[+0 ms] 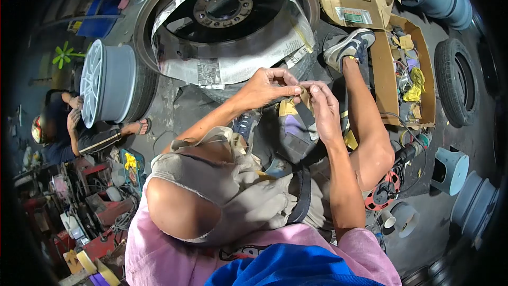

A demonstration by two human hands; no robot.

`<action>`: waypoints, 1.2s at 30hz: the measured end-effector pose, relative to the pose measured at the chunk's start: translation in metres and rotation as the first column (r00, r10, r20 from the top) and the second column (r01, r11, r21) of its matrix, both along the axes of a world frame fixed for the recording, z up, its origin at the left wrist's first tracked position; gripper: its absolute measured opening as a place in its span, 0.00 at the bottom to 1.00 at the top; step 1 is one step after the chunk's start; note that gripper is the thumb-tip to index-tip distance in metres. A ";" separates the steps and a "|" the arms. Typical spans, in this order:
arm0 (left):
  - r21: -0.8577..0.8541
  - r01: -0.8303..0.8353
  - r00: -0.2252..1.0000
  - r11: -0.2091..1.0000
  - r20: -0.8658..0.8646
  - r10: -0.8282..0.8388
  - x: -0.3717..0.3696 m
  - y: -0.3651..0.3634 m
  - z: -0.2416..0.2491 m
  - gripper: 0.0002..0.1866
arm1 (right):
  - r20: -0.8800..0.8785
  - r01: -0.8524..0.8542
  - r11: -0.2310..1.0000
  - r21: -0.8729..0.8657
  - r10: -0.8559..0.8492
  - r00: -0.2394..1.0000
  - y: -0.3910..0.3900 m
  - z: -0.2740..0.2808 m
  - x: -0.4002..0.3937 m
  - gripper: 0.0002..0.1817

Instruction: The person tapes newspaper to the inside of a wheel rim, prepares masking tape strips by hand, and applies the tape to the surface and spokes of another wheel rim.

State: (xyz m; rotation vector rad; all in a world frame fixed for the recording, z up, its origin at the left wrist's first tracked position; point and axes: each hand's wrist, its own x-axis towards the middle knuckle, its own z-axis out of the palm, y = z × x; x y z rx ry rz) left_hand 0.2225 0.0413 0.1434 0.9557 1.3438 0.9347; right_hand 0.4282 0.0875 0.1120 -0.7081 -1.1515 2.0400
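Observation:
My left hand point(271, 86) and my right hand point(325, 107) meet in front of me, fingers pinched on a small tan strip point(304, 96). Its material is too small to make out. Just beyond my hands lies a large wheel rim point(142, 32), its inside lined with newspaper point(241, 68) around a dark centre with a bolt-hole hub point(222, 7). Below my hands, between my legs, are a purple and grey block point(294, 128) and a yellowish piece point(288, 107).
To the right stands an open cardboard box point(382, 82) of scraps, with a tyre point(457, 82) beyond it. A red cable reel point(383, 190) and a blue-grey stool point(450, 171) sit lower right. At left, another person point(58, 122) handles a silver alloy wheel point(108, 82).

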 end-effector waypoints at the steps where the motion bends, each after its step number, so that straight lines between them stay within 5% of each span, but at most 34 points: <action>1: -0.024 0.003 0.999 1.000 0.041 -0.002 -0.001 -0.003 -0.003 0.13 | 0.030 -0.013 0.999 0.043 0.012 0.999 -0.002 0.000 -0.001 0.15; 4: -0.026 0.004 0.996 1.000 0.086 -0.002 -0.004 -0.011 -0.001 0.10 | 0.049 -0.008 0.999 0.036 0.006 0.999 -0.009 0.000 -0.004 0.15; 6: -0.033 0.029 0.989 0.999 -0.147 -0.034 -0.008 -0.014 0.005 0.07 | 0.059 -0.002 0.999 0.034 0.000 0.998 -0.014 0.001 -0.007 0.15; 10: 0.041 -0.072 0.978 0.997 -0.192 0.078 -0.034 -0.024 -0.001 0.06 | 0.202 -0.055 0.997 0.059 0.042 0.979 -0.018 -0.001 -0.011 0.18; 14: 0.108 -0.314 0.945 0.943 -0.056 0.321 -0.061 -0.024 0.004 0.08 | 0.223 -0.200 0.979 0.026 0.190 0.956 -0.028 -0.021 -0.017 0.18; 16: 0.120 -0.328 0.940 0.937 -0.061 0.337 -0.080 -0.026 0.003 0.09 | 0.249 -0.218 0.970 -0.109 0.239 0.939 -0.033 -0.021 -0.022 0.16; 26: 0.110 -0.461 0.870 0.881 -0.138 0.473 -0.144 -0.041 -0.009 0.11 | 0.303 -0.185 0.978 -0.098 0.206 0.930 -0.040 -0.040 -0.030 0.13; 28: 0.118 -0.436 0.870 0.892 -0.201 0.451 -0.149 -0.046 -0.016 0.15 | 0.349 -0.192 0.980 -0.047 0.196 0.916 -0.041 -0.041 -0.028 0.12; 30: 0.192 -0.262 0.613 0.946 -0.723 0.317 -0.144 -0.056 -0.018 0.21 | 0.396 -0.197 0.980 0.006 0.179 0.900 -0.042 -0.037 -0.024 0.11; 32: 0.118 -0.287 0.614 0.951 -0.739 0.277 -0.130 -0.058 -0.016 0.25 | 0.512 -0.274 0.958 0.082 0.195 0.837 -0.043 -0.022 -0.016 0.09; 34: 0.274 -0.025 0.573 0.961 -0.784 0.239 -0.108 -0.058 -0.012 0.24 | 0.555 -0.334 0.925 0.182 0.184 0.811 -0.043 -0.015 -0.011 0.08; 36: 0.238 0.278 0.771 0.931 -0.633 -0.068 -0.084 -0.053 0.000 0.29 | 0.589 -0.407 0.868 0.284 0.177 0.789 -0.042 0.005 -0.013 0.07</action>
